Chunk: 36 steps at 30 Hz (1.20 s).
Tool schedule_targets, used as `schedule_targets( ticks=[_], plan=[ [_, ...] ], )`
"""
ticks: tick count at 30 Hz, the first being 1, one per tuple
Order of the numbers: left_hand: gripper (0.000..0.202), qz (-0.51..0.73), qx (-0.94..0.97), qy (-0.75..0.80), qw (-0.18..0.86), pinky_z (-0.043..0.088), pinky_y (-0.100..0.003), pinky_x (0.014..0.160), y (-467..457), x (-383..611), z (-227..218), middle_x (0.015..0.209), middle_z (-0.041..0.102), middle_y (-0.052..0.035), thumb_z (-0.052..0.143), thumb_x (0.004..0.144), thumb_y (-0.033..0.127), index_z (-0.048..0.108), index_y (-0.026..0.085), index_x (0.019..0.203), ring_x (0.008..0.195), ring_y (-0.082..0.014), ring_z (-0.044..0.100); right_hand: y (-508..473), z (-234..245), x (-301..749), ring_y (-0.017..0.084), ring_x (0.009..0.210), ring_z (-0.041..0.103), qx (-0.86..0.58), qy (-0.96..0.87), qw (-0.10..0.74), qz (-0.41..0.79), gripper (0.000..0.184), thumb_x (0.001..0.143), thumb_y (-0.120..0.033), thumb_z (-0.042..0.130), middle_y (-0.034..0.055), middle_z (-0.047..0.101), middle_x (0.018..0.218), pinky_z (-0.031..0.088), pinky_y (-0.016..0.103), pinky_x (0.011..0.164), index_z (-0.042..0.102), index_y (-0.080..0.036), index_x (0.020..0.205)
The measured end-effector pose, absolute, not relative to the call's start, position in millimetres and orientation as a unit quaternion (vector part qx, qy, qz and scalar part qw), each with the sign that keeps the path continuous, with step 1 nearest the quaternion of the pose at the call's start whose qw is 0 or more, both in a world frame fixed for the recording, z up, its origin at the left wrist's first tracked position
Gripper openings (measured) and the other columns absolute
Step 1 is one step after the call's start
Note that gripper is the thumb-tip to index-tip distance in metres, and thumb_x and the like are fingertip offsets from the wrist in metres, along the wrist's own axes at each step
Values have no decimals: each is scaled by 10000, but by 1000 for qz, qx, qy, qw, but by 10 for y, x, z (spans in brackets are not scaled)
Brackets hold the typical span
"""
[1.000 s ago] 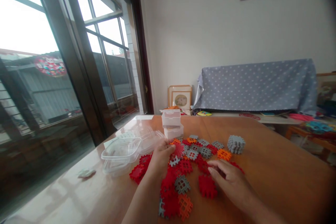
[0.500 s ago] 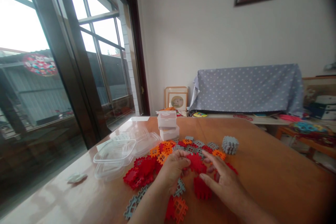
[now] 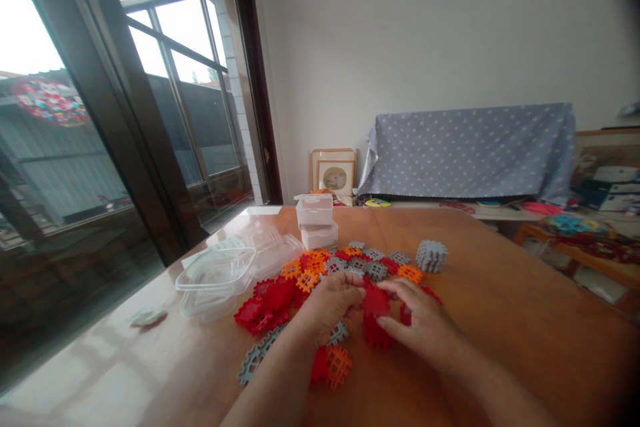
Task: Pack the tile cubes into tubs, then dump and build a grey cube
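Observation:
My left hand [image 3: 336, 300] pinches the left edge of a red interlocking plastic tile [image 3: 376, 299] with a toothed rim. From the other side my right hand [image 3: 417, 313] closes round the tile, thumb low and fingertips at its upper edge. Directly below is a red block of toothed tiles [image 3: 376, 337] on the table; whether the held tile is joined to it I cannot tell. Left of my left hand lies a pile of red tiles [image 3: 270, 303]. An orange tile [image 3: 339, 365] and grey tiles [image 3: 260, 353] lie near my forearm.
Orange tiles [image 3: 307, 280] and grey tiles [image 3: 377, 270] spread beyond my hands on the wooden table [image 3: 490, 320]. A grey block of tiles [image 3: 431, 256] stands at the right. Clear plastic containers [image 3: 215, 273] and stacked white boxes [image 3: 316, 213] stand farther back.
The red tile has come down over the red block, and my right hand has closed in on its right side. The camera view has tilted down slightly.

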<state>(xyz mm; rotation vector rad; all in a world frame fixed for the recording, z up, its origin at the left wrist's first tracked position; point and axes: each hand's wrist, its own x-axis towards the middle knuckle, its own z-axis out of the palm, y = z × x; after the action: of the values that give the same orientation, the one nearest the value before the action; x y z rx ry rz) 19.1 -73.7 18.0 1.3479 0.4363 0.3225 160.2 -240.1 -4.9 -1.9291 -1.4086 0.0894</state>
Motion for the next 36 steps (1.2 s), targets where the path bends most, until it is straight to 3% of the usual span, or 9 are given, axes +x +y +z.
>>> schedule_targets(
  ticks=[14,19,27,33,36],
  plan=[
    [302,241,607,241,718,369,-223,591,-531,70,299,834,720,-53,781,747,391,664,165,909,664,-120,591,-2508,-70,1736,244,1012,631,-756,-567,298,130,467,805,-459,774,68,667,1169,511,383,933,690,-283,1230],
    [293,244,605,242,718,368,-220,610,-478,74,263,884,725,-58,749,781,391,647,162,933,676,-104,584,-2508,-103,1742,263,1037,638,-759,-576,271,140,455,788,-489,787,74,672,1165,512,400,942,714,-279,1185],
    [292,279,613,248,696,382,-213,606,-292,3,253,922,714,-59,734,792,408,636,167,925,698,-106,591,-2518,-117,1761,288,1108,633,-759,-565,289,144,558,795,-528,773,95,665,1262,511,427,971,678,-289,1290],
    [188,366,603,291,647,364,-214,583,-64,-87,241,756,635,7,724,720,283,622,185,844,617,-99,537,-2471,-134,1726,287,1120,638,-761,-554,315,121,455,871,-513,694,93,682,1250,509,433,977,685,-283,1263],
    [107,350,656,321,586,314,-233,549,-30,-115,224,645,578,25,681,717,257,613,200,778,542,-108,469,-2449,-130,1696,289,1108,649,-761,-553,321,106,423,891,-524,664,97,699,1229,508,442,987,701,-278,1233]
  ],
)
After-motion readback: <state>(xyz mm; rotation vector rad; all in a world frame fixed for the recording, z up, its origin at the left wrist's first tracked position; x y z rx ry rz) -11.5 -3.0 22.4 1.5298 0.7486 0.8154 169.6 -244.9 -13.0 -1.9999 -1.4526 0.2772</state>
